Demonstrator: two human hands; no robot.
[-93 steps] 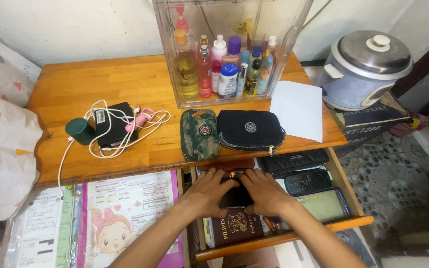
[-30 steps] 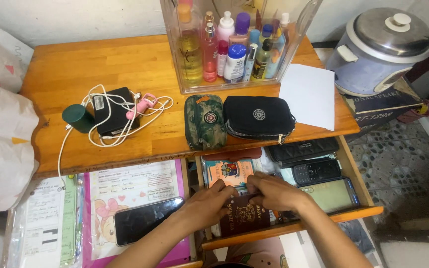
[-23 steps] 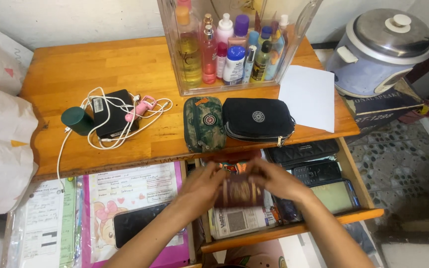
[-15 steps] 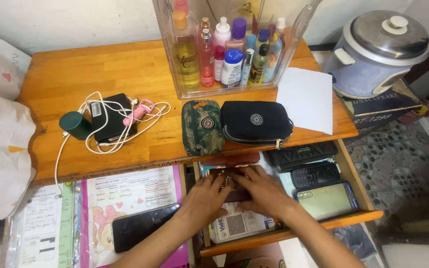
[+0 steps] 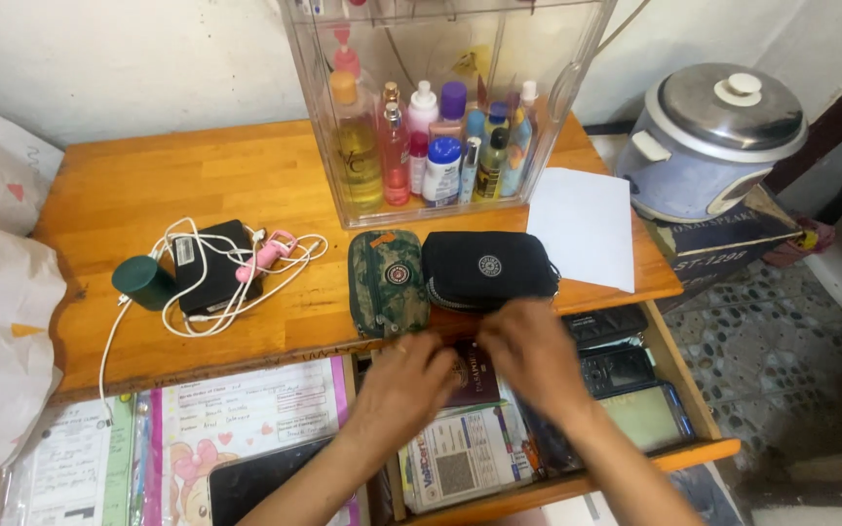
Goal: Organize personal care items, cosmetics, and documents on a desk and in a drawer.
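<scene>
Both my hands are over the open right drawer under the wooden desk. My left hand and my right hand hold a small dark maroon booklet between them, just below the desk's front edge. Under the hands lie printed cards and leaflets. Several old mobile phones sit in the drawer's right part. Just above my hands on the desk are a camouflage pouch and a black pouch.
A clear acrylic box of bottles stands at the desk's back. A white paper sheet, a green cylinder, a black device with tangled white cables. Rice cooker on a box to the right. Left drawer holds papers and a dark phone.
The maroon booklet came up out of the drawer between both hands and moved toward the desk edge, uncovering the printed cards. A dark phone appeared in the left drawer.
</scene>
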